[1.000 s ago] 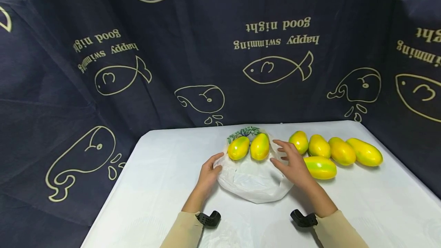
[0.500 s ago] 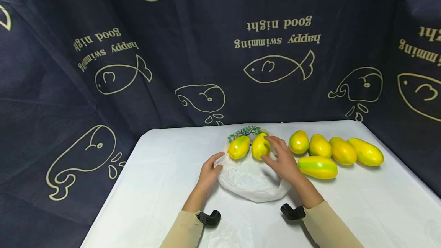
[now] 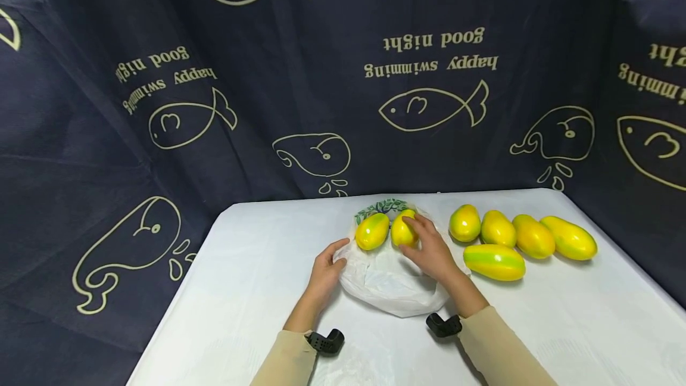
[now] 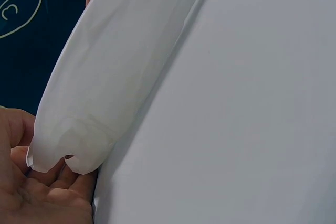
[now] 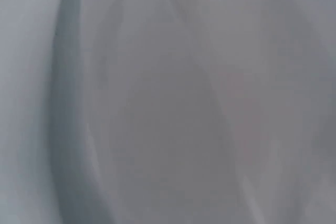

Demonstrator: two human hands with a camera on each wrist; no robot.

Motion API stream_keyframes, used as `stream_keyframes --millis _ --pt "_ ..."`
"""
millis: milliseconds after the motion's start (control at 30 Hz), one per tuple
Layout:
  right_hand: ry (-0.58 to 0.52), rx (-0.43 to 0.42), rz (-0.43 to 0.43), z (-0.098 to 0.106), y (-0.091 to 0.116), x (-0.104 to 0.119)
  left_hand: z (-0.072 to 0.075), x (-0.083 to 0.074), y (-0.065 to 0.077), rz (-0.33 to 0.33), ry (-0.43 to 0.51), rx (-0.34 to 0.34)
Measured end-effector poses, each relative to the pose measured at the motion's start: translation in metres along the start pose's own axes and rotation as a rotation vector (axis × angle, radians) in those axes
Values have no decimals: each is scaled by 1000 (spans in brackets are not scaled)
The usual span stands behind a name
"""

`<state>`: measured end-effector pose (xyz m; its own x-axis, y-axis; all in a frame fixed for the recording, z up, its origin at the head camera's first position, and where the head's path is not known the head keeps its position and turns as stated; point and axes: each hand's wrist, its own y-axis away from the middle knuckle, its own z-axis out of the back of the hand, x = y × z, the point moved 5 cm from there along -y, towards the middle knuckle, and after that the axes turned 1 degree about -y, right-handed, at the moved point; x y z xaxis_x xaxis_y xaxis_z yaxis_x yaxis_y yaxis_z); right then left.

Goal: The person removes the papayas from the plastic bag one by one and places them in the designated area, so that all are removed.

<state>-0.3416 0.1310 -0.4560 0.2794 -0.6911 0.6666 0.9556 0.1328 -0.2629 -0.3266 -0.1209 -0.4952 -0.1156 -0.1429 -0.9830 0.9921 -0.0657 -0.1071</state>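
Note:
A white plastic bag [image 3: 393, 296] with a green leafy print lies near the table's far side, its mouth spread. Two glossy yellow-green fruits, oval like mangoes or small papayas, sit at it: a left fruit [image 3: 372, 232] and a right fruit [image 3: 401, 232]. My right hand [image 3: 431, 254] curves its fingers over the right fruit, thumb at its near side. With my left hand [image 3: 324, 268] I hold the bag's left edge; the left wrist view shows curled fingers [image 4: 60, 184] behind the film. Blurred white film [image 5: 157, 103] fills the right wrist view, hiding the right fingers.
Several more yellow-green fruits [image 3: 498, 229] stand in a row to the right of the bag, with one lying fruit [image 3: 494, 262] in front of them. A dark fish-print curtain [image 3: 321, 76] hangs behind and beside the white table [image 3: 257, 255].
My right hand has moved left from the bag's right side onto the right fruit and now grips it. The left hand has stayed at the bag's edge.

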Motion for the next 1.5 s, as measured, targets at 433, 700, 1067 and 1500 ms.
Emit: stream_keyframes --millis 433,700,1067,1500 --pt "-34 -62 -47 -9 -6 -1 -2 -20 9 12 25 15" --pt "-65 -144 -43 -11 -10 -3 -4 -5 3 -2 19 14" --pt "-95 -134 -79 -13 -10 -3 -2 -1 1 1 7 16" --pt "-145 -151 -53 -8 -2 4 0 -2 1 -6 -1 3"
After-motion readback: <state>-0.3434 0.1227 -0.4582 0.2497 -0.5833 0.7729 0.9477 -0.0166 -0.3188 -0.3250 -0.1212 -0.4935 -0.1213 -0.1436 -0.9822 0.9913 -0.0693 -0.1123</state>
